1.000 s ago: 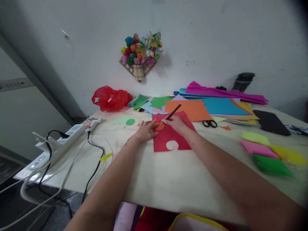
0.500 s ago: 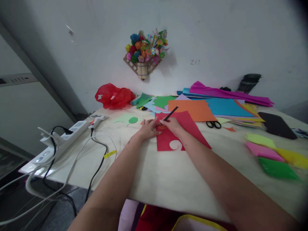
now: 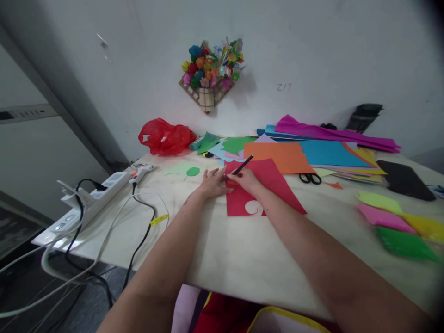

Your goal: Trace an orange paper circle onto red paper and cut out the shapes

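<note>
A sheet of red paper [image 3: 277,189] lies on the table in front of me. My left hand [image 3: 214,184] rests on its left edge with the fingers apart, pressing down. A dark pencil or pen [image 3: 245,164] is gripped in my right hand [image 3: 247,179], slanting up to the right, its tip hidden near the left fingers. Between the hands a bit of an orange piece [image 3: 233,182] shows on the red sheet. A white spiral shape [image 3: 253,207] is visible at the sheet's near edge.
Black-handled scissors [image 3: 310,178] lie right of the red sheet, below orange paper [image 3: 277,155] and blue paper [image 3: 335,154]. Colourful packets [image 3: 405,240] sit at right. A power strip [image 3: 100,196], a glue gun [image 3: 141,173] and cables occupy the left. A red plastic bag [image 3: 166,137] stands behind.
My right hand and the pencil have shifted slightly left over the red sheet. The left fingers have spread a little. The whole view has moved slightly.
</note>
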A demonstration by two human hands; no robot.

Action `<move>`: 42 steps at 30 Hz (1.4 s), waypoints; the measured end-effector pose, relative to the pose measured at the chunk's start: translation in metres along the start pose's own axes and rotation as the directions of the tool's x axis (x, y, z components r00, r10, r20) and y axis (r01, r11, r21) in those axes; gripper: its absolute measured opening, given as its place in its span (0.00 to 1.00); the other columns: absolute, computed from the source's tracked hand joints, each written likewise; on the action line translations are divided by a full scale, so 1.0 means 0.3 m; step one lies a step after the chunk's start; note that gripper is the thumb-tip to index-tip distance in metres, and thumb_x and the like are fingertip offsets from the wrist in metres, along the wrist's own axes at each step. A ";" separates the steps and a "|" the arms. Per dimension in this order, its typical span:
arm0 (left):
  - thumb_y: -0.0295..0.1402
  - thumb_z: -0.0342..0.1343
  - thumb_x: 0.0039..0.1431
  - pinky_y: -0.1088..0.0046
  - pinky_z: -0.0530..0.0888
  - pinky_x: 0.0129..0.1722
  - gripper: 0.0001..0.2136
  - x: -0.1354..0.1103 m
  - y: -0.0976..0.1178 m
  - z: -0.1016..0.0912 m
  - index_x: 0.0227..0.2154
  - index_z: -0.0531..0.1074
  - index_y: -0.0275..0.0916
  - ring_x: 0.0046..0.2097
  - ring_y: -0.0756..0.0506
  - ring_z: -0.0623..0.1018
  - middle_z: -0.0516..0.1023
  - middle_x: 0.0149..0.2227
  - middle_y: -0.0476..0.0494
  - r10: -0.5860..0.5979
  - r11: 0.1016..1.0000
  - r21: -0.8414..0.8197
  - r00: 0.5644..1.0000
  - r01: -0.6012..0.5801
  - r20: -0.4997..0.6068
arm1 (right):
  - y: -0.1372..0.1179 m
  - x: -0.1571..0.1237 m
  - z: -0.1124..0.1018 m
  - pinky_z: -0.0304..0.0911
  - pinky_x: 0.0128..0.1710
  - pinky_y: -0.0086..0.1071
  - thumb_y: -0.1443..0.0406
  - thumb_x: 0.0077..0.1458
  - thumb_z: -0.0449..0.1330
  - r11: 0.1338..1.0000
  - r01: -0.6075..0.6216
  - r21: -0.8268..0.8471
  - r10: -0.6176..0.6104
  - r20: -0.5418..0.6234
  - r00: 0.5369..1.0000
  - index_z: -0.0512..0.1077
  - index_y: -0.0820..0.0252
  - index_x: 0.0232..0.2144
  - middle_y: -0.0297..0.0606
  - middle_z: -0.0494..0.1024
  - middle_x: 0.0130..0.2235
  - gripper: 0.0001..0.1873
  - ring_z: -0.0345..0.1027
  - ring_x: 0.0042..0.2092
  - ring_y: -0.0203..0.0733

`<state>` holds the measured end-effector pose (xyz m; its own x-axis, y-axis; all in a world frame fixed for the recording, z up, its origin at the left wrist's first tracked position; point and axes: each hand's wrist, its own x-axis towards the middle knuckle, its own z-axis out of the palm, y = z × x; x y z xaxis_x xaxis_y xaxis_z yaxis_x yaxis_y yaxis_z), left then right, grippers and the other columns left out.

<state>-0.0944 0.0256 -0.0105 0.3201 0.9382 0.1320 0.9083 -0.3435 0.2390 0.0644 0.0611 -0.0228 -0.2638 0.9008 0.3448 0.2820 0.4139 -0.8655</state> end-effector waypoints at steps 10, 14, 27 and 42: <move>0.52 0.50 0.45 0.52 0.39 0.57 0.42 0.003 -0.006 0.005 0.59 0.39 0.43 0.61 0.42 0.48 0.64 0.54 0.45 -0.003 1.000 -0.028 1.000 0.002 -0.011 | 0.012 0.009 0.007 0.62 0.34 0.32 0.61 0.44 0.59 0.996 0.043 -0.081 -0.045 -0.019 0.999 0.73 0.61 0.25 0.39 0.76 0.30 0.08 0.68 0.32 0.38; 0.51 0.51 0.45 0.52 0.39 0.56 0.42 0.003 -0.005 0.007 0.59 0.38 0.42 0.61 0.41 0.48 0.65 0.54 0.45 -0.022 1.000 -0.020 1.000 0.021 -0.020 | 0.007 0.004 0.005 0.61 0.33 0.32 0.60 0.44 0.58 0.995 0.027 -0.092 -0.028 -0.011 1.000 0.74 0.61 0.26 0.39 0.76 0.30 0.11 0.68 0.31 0.39; 0.50 0.51 0.44 0.50 0.38 0.56 0.43 0.002 -0.007 0.002 0.59 0.37 0.44 0.60 0.40 0.50 0.68 0.51 0.48 -0.017 1.000 -0.024 0.999 0.016 -0.032 | 0.010 0.006 0.004 0.60 0.32 0.31 0.60 0.44 0.58 0.989 0.030 -0.146 -0.033 -0.019 0.999 0.74 0.61 0.26 0.40 0.76 0.30 0.10 0.68 0.31 0.39; 0.50 0.51 0.44 0.51 0.38 0.56 0.41 0.003 -0.010 0.008 0.59 0.39 0.45 0.60 0.40 0.50 0.63 0.55 0.46 -0.018 1.000 -0.021 0.999 0.017 -0.034 | -0.002 -0.002 0.001 0.60 0.29 0.29 0.60 0.43 0.59 0.994 0.002 -0.113 -0.007 -0.039 0.999 0.73 0.62 0.24 0.38 0.75 0.27 0.10 0.66 0.29 0.37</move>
<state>-0.0962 0.0275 -0.0133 0.2947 0.9421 0.1600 0.9076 -0.3284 0.2615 0.0642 0.0602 -0.0226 -0.2300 0.9024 0.3643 0.3840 0.4281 -0.8181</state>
